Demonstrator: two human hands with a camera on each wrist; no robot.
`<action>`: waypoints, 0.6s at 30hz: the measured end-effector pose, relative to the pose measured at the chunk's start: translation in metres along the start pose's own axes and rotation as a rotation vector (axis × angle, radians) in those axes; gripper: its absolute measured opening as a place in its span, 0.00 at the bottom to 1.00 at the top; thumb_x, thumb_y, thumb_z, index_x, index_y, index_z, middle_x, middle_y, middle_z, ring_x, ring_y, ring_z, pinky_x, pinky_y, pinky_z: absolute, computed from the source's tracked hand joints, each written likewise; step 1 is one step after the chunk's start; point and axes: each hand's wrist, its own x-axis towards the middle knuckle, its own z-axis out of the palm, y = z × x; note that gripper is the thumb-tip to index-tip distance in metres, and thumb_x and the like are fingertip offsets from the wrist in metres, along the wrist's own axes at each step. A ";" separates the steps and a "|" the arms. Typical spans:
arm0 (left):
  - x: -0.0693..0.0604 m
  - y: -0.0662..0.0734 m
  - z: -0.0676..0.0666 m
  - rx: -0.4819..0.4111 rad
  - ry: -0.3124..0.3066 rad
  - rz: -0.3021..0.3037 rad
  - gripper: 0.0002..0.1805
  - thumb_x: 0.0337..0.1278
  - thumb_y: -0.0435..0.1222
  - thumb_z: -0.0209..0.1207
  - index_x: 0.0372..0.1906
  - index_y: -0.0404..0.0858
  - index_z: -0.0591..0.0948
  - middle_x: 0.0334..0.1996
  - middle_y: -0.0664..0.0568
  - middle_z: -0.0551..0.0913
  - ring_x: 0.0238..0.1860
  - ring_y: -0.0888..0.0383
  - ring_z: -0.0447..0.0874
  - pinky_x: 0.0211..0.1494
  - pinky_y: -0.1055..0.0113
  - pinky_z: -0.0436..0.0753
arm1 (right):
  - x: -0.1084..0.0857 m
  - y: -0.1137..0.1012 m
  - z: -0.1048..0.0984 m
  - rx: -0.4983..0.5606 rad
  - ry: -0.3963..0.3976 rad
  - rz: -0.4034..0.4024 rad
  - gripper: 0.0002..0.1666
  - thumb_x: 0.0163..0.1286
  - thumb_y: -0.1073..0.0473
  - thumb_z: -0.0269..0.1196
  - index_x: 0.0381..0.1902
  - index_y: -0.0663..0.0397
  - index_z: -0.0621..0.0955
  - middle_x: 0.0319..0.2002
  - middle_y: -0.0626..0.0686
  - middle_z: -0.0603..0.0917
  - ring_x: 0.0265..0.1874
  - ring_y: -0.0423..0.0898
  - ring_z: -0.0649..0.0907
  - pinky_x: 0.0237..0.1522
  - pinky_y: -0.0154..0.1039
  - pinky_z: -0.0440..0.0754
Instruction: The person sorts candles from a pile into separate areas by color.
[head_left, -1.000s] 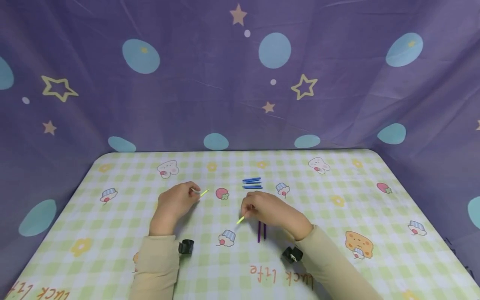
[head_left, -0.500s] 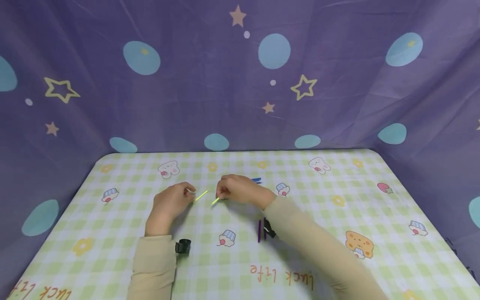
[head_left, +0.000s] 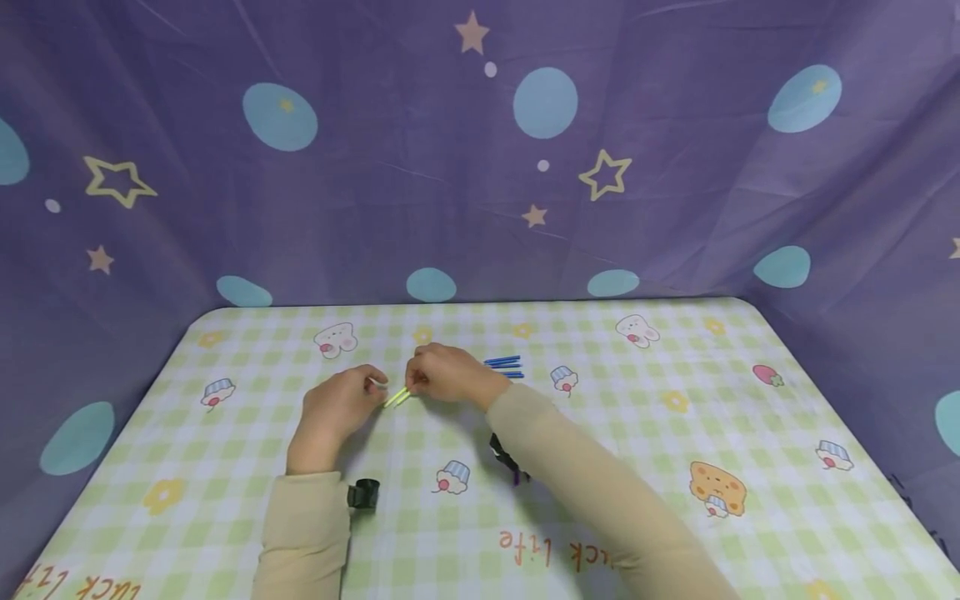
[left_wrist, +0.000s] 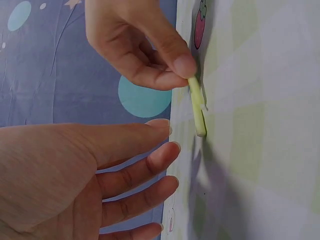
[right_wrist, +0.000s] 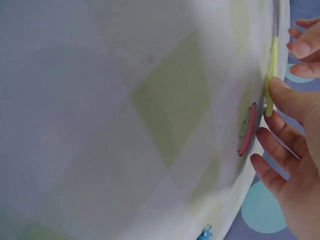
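Observation:
Two thin yellow sticks (head_left: 397,398) (left_wrist: 198,112) lie side by side, slanting, on the cloth between the hands. My right hand (head_left: 450,372) (right_wrist: 302,135) pinches the far end of one yellow stick between thumb and index finger. Whether it also touches the other stick is unclear. Just left of the sticks is my left hand (head_left: 337,414) (left_wrist: 100,170), its thumb and fingers extended and apart, with nothing between them. Behind the right hand lie several blue sticks (head_left: 504,363), partly covered by it.
Purple sticks (head_left: 517,477) show slightly below the right forearm, which hides most of them. A checked cloth with printed pictures covers the table (head_left: 600,433). A purple curtain (head_left: 480,233) hangs behind its far edge. Each wrist wears a black camera (head_left: 365,495).
My right hand has carried its yellow stick leftward and away from me, beside the other yellow stick. The left hand has let go of that other stick and drawn slightly left.

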 end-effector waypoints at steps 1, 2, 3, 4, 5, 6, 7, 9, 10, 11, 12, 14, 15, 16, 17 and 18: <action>0.000 0.000 0.000 0.000 0.001 0.000 0.15 0.65 0.39 0.59 0.53 0.40 0.83 0.44 0.50 0.86 0.41 0.52 0.84 0.43 0.48 0.78 | 0.000 0.000 0.001 -0.008 -0.001 0.001 0.03 0.68 0.55 0.68 0.37 0.45 0.87 0.34 0.41 0.78 0.37 0.38 0.75 0.39 0.28 0.72; 0.000 0.000 0.000 0.001 0.001 0.001 0.15 0.65 0.39 0.59 0.53 0.40 0.83 0.43 0.50 0.86 0.41 0.53 0.84 0.43 0.48 0.78 | 0.001 0.000 0.002 -0.013 0.000 0.001 0.03 0.68 0.54 0.68 0.37 0.45 0.87 0.34 0.41 0.78 0.36 0.38 0.75 0.39 0.28 0.72; 0.000 0.001 0.001 0.001 0.001 0.002 0.15 0.65 0.39 0.59 0.53 0.40 0.83 0.43 0.50 0.86 0.40 0.53 0.83 0.42 0.48 0.78 | 0.001 0.000 0.002 -0.017 0.002 0.000 0.03 0.67 0.54 0.68 0.37 0.45 0.87 0.34 0.41 0.78 0.36 0.38 0.75 0.39 0.28 0.72; 0.000 0.001 0.001 0.001 0.001 0.003 0.15 0.65 0.39 0.59 0.53 0.40 0.83 0.43 0.50 0.86 0.40 0.53 0.83 0.42 0.48 0.78 | 0.000 0.000 0.003 -0.018 0.003 0.001 0.03 0.67 0.54 0.68 0.37 0.44 0.87 0.34 0.42 0.78 0.36 0.38 0.76 0.39 0.28 0.72; 0.000 0.001 0.001 0.001 -0.001 0.004 0.15 0.65 0.39 0.59 0.53 0.40 0.83 0.43 0.50 0.86 0.40 0.53 0.83 0.43 0.48 0.77 | 0.000 0.000 0.002 -0.016 0.007 0.002 0.03 0.67 0.54 0.68 0.36 0.44 0.87 0.35 0.42 0.79 0.37 0.38 0.76 0.40 0.28 0.73; 0.000 0.001 0.001 0.002 -0.001 0.005 0.15 0.64 0.39 0.59 0.53 0.40 0.83 0.43 0.50 0.86 0.41 0.53 0.83 0.43 0.47 0.77 | -0.001 0.000 0.002 -0.013 0.009 0.006 0.02 0.67 0.54 0.69 0.36 0.44 0.87 0.35 0.41 0.79 0.37 0.38 0.77 0.40 0.28 0.73; 0.000 0.001 0.001 0.004 -0.003 0.004 0.15 0.64 0.39 0.59 0.53 0.40 0.83 0.43 0.51 0.86 0.41 0.53 0.83 0.43 0.47 0.77 | -0.002 0.000 0.001 -0.008 0.009 0.012 0.02 0.66 0.55 0.69 0.37 0.43 0.86 0.36 0.41 0.79 0.38 0.37 0.77 0.41 0.28 0.74; 0.000 0.002 0.001 0.010 -0.007 0.000 0.15 0.65 0.39 0.59 0.53 0.40 0.83 0.43 0.51 0.86 0.41 0.53 0.83 0.43 0.47 0.77 | -0.006 -0.001 -0.003 0.008 0.005 0.027 0.03 0.67 0.55 0.69 0.38 0.43 0.86 0.37 0.42 0.80 0.40 0.38 0.79 0.43 0.28 0.75; 0.000 0.003 0.001 0.013 -0.009 -0.001 0.14 0.65 0.39 0.59 0.53 0.40 0.83 0.43 0.51 0.86 0.41 0.53 0.83 0.43 0.47 0.77 | -0.009 -0.002 -0.005 0.017 0.003 0.035 0.03 0.67 0.56 0.69 0.39 0.44 0.86 0.38 0.42 0.80 0.41 0.38 0.79 0.44 0.29 0.76; 0.000 0.003 0.001 0.016 -0.007 0.000 0.14 0.65 0.38 0.59 0.53 0.40 0.83 0.43 0.51 0.86 0.40 0.53 0.83 0.43 0.48 0.77 | -0.012 -0.002 -0.008 0.025 0.001 0.042 0.04 0.67 0.56 0.69 0.39 0.44 0.86 0.38 0.43 0.80 0.41 0.38 0.80 0.43 0.30 0.76; -0.001 0.004 0.001 0.019 -0.004 0.002 0.14 0.65 0.38 0.59 0.52 0.40 0.83 0.43 0.51 0.86 0.40 0.54 0.83 0.43 0.48 0.77 | -0.016 -0.003 -0.011 0.036 -0.004 0.049 0.05 0.67 0.57 0.68 0.40 0.45 0.86 0.39 0.43 0.80 0.41 0.39 0.80 0.43 0.30 0.76; -0.001 0.007 0.002 0.022 0.003 0.008 0.14 0.65 0.38 0.60 0.52 0.40 0.84 0.42 0.51 0.86 0.39 0.54 0.83 0.42 0.49 0.78 | -0.025 -0.002 -0.016 0.062 -0.010 0.055 0.05 0.69 0.58 0.67 0.42 0.46 0.86 0.39 0.43 0.80 0.39 0.38 0.80 0.42 0.31 0.77; -0.001 0.008 0.002 0.023 0.007 0.015 0.14 0.65 0.38 0.59 0.52 0.40 0.84 0.42 0.51 0.86 0.39 0.54 0.83 0.42 0.49 0.78 | -0.030 -0.001 -0.018 0.076 -0.010 0.059 0.05 0.69 0.58 0.67 0.42 0.46 0.86 0.39 0.43 0.80 0.38 0.38 0.79 0.42 0.32 0.76; -0.001 0.009 0.003 0.024 0.011 0.021 0.13 0.65 0.37 0.59 0.51 0.40 0.84 0.41 0.51 0.86 0.39 0.53 0.83 0.42 0.49 0.78 | -0.035 0.000 -0.020 0.095 -0.008 0.061 0.05 0.69 0.58 0.67 0.41 0.46 0.86 0.39 0.44 0.80 0.38 0.38 0.79 0.42 0.33 0.76; -0.001 0.011 0.003 0.026 0.016 0.028 0.13 0.64 0.37 0.59 0.51 0.40 0.84 0.41 0.52 0.86 0.39 0.54 0.83 0.42 0.49 0.78 | -0.041 0.001 -0.021 0.113 -0.004 0.055 0.04 0.69 0.59 0.66 0.41 0.46 0.86 0.39 0.44 0.81 0.38 0.39 0.80 0.42 0.33 0.76; -0.001 0.012 0.004 0.026 0.017 0.033 0.13 0.64 0.37 0.59 0.51 0.40 0.84 0.41 0.52 0.86 0.38 0.54 0.83 0.42 0.50 0.78 | -0.046 0.002 -0.022 0.135 0.001 0.048 0.05 0.69 0.59 0.66 0.41 0.47 0.86 0.39 0.45 0.81 0.38 0.40 0.80 0.43 0.34 0.77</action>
